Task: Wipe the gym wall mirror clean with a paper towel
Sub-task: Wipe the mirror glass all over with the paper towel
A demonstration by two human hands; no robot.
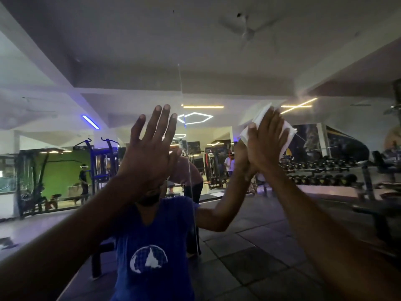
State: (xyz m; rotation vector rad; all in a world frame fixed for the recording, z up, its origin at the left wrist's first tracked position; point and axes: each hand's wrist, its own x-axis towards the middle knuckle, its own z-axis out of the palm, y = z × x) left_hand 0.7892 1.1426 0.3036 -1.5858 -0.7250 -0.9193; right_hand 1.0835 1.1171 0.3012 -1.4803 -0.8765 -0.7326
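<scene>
Your paper towel (286, 135) is white and folded, and it sits flat between your right hand (265, 144) and the mirror (217, 61). You can see its edges poking out above your fingertips and on both sides of your hand. Your right hand is flat, with the fingers straight, close together and pointing up, and it presses the towel onto the glass. Your right arm comes up from the low right corner and leans in toward the hand.

Your left hand (149, 153) is up too, off to the left of the towel hand and well apart from it. Its fingers are straight and spread wide, pointing up, and it holds nothing. You cannot tell if its palm touches the glass. Your left arm rises from the low left corner.

Just past each hand, the mirror shows your own hands and your blue shirt (152, 246). A thin line (188, 170) runs down the glass between your two hands. Farther out, the mirror shows dumbbell racks (319, 170) to the right of the towel hand, gym machines (97, 166) to the left of the spread hand, and a ceiling fan (249, 29) high above.
</scene>
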